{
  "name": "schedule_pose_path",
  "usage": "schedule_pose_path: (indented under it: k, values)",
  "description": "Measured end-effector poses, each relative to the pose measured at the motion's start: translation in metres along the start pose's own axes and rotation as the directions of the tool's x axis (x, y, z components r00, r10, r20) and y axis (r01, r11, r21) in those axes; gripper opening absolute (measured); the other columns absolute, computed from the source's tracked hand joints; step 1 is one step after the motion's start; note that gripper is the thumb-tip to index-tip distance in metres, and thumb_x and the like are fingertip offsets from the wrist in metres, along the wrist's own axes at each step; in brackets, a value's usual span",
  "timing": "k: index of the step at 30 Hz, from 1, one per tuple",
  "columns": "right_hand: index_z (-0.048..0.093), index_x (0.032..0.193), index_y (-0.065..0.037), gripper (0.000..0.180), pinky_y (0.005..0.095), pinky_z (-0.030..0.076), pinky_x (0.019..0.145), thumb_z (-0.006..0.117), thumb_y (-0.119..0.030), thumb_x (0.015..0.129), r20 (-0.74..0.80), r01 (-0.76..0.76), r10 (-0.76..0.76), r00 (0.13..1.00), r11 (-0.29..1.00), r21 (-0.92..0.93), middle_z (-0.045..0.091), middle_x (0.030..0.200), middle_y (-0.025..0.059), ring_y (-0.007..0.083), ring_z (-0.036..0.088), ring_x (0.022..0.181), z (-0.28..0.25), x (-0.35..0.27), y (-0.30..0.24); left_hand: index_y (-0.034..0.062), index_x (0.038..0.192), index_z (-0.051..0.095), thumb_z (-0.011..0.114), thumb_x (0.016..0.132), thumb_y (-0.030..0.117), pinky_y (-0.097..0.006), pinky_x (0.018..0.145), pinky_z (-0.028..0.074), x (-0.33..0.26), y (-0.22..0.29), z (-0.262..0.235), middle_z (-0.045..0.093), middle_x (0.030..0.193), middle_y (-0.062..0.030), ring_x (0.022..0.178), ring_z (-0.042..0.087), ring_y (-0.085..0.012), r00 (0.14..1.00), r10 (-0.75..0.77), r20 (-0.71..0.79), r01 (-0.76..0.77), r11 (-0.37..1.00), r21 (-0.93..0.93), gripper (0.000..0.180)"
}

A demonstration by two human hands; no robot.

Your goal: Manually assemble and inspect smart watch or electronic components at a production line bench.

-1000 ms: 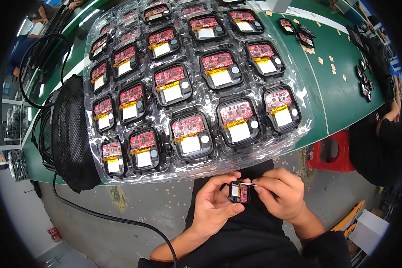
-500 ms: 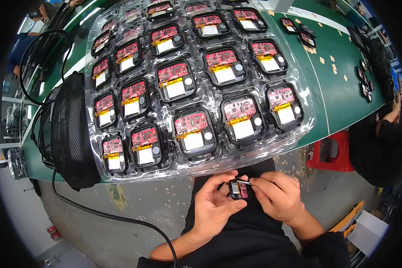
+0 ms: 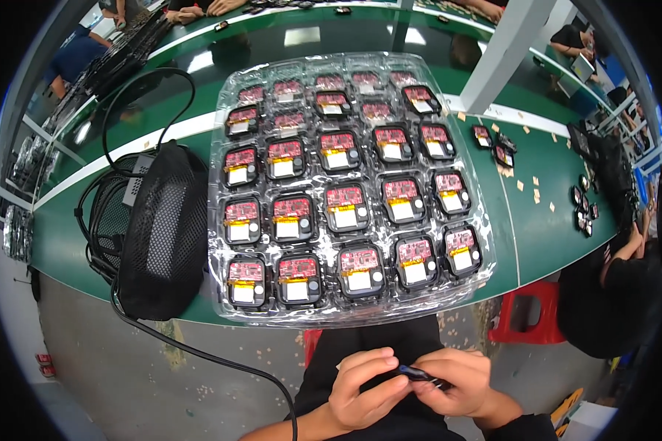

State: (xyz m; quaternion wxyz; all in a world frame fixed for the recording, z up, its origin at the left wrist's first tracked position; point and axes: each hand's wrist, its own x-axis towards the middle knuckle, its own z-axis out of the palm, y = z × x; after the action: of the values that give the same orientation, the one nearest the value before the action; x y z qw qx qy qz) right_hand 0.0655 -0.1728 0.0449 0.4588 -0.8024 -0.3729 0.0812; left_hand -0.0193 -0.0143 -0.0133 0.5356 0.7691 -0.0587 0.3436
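Above my lap, my left hand and my right hand meet around a small black device case. It is tilted nearly edge-on, so its inner face is hidden. My left fingertips close on its left end, while the right thumb and fingers pinch the other end. Whether the right hand still has a thin tool in it cannot be made out. Just beyond my hands, a clear plastic tray on the table holds rows of similar black cases, with red circuit boards, white blocks and yellow tape.
Left of the tray, a black mesh bag rests on the green table, and a black cable runs from it past my left arm. More devices and small tan scraps lie right. A red stool and a co-worker are at right.
My view has shifted, showing more of the far table. The case has turned from showing its board to nearly edge-on. The thin metal tool at my right fingertips is no longer visible.
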Motion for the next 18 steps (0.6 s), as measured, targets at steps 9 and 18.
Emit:
schedule_pose_path:
  k: [9, 18]
  values:
    - [0.075, 0.098, -0.006, 0.026, 0.0303, 0.057, 0.065, 0.083, -0.003, 0.074, -0.213, 0.333, -0.449, 0.867, 0.844, -0.421, 0.072, 0.09, 0.01, 0.0196, 0.071, 0.076, -0.058, 0.119, -0.023, 0.004, 0.103, 0.073, 0.087, 0.075, 0.005, -0.042, 0.091, 0.056, 0.0, 0.019, 0.008, 0.066, 0.116, -0.0161, 0.112, 0.065, -0.0354, 0.986, -0.154, -0.064, 0.143, 0.978, -0.149, 0.031]
    - [0.075, 0.1, -0.008, 0.018, 0.0435, 0.057, 0.079, 0.072, -0.005, 0.082, -0.077, 0.206, -0.373, 0.925, 0.66, -0.722, 0.064, 0.107, 0.0072, 0.0316, 0.07, 0.09, -0.064, 0.249, 0.017, 0.006, 0.1, 0.073, 0.087, 0.073, 0.003, -0.046, 0.093, 0.054, -0.011, 0.027, 0.006, 0.064, 0.117, -0.0171, 0.114, 0.062, -0.0413, 0.984, -0.116, 0.132, 0.124, 0.991, -0.056, 0.03]
